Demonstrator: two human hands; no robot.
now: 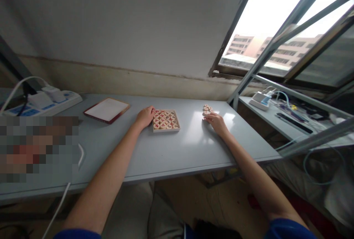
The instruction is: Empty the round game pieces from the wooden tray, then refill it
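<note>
A shallow open box (pixel 166 130) stands on the grey desk, holding rows of round Chinese chess pieces (pixel 163 118) with red and dark characters. My left hand (pixel 145 117) rests at the box's left edge, its fingers curled by the upper left corner; whether a piece is between them is hidden. Off to the right, a small group of loose chess pieces (pixel 207 109) lies on the desk. My right hand (pixel 215 122) is just in front of that group, thumb and fingers pinched on a chess piece (pixel 206 113) at its near side.
A flat white-topped lid with reddish edges (pixel 107 109) lies left of the box. Farther left are a power strip (pixel 66 98) with plugs, and a white cable (pixel 81 154). A metal frame post (pixel 236 101) rises at the desk's right end, before a second desk (pixel 293 128).
</note>
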